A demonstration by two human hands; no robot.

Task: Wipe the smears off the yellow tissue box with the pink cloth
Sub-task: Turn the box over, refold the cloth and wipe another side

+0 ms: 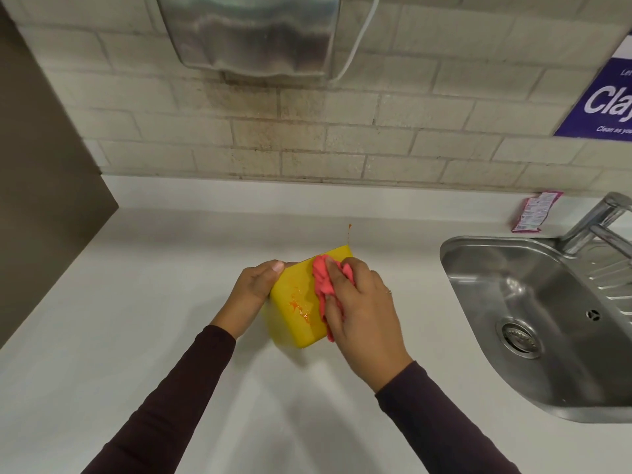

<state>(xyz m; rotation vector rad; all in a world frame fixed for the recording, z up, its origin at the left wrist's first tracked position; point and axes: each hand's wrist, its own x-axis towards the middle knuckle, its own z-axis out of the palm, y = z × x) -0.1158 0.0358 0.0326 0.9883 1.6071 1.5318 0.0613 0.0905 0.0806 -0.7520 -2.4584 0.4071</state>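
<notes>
The yellow tissue box (297, 302) rests on the white counter, its top face tilted toward me. An orange smear (301, 311) marks that face near its lower left. My left hand (254, 290) grips the box's left side, thumb on the upper edge. My right hand (359, 302) presses the bunched pink cloth (323, 285) onto the right half of the box top. The box's right edge is hidden under the cloth and hand.
An orange splash (349, 232) stains the counter (136, 302) just behind the box. A steel sink (513, 302) with a tap (595, 220) lies to the right. A pink sachet (535, 212) leans at the tiled wall. A metal dryer (249, 32) hangs above.
</notes>
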